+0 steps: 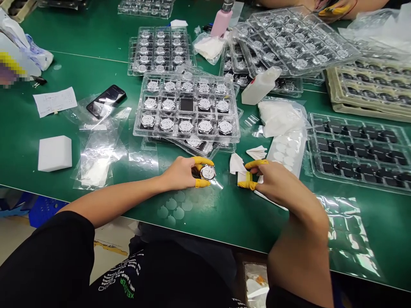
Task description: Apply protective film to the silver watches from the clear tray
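Observation:
My left hand (184, 172), with yellow finger cots, grips a round watch case (208, 172) by its sides. Its white printed face is up, above the green table. My right hand (266, 177), also in yellow finger cots, has thumb and finger closed around a small flat white piece (241, 178) with a yellowish part. I cannot tell whether this is cloth or paper. Folded white wipes (236, 163) lie just beyond it. A clear tray of watch cases (187, 107) sits in front of my hands; one compartment shows only its black bottom. Clear round films (171, 203) lie near my left forearm.
More loaded trays (160, 49) stand further back, some stacked at a tilt (295, 38). A white bottle (260, 85), a pink bottle (221, 21), a phone (106, 100) and a white foam block (55, 153) stand about. Another person's hands (337, 8) are at the far side.

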Demonstrator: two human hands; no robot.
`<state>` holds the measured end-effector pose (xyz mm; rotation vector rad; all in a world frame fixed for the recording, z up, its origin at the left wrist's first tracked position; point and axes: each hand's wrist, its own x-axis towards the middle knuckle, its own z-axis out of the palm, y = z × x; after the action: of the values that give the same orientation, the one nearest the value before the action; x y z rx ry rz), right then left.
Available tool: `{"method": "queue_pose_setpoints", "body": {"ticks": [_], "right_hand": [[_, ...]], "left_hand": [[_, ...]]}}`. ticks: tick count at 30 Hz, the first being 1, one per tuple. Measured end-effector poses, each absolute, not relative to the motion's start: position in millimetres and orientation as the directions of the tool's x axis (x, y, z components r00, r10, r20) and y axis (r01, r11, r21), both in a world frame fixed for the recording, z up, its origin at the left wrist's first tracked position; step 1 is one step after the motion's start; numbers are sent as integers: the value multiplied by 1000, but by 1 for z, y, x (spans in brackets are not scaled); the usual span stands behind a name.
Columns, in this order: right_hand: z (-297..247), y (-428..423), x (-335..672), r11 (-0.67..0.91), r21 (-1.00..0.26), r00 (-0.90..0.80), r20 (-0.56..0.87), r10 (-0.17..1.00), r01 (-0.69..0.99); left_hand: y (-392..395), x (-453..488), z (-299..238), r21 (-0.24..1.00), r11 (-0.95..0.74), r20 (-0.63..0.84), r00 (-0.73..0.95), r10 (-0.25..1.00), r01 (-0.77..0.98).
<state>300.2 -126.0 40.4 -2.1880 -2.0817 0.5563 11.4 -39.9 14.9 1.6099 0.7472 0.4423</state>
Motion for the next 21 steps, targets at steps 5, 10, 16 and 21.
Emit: {"method": "queue_pose_setpoints", "body": {"ticks": [5,10,16,21], "right_hand": [[53,-131,310,-248,-325,138,-327,935,913],[61,-131,284,-169,-766,207,-48,977,620],[57,-124,234,187,-911,136,251,958,367],[50,-122,238,259,-737,8,337,941,624]], "left_hand": [[-40,11,16,975,-40,-130,710,692,218],[-40,12,17,974,-29,-141,703,697,224],[-40,13,17,979,-10,-135,689,712,202],[-41,13,17,977,-20,-135,693,709,212]]}}
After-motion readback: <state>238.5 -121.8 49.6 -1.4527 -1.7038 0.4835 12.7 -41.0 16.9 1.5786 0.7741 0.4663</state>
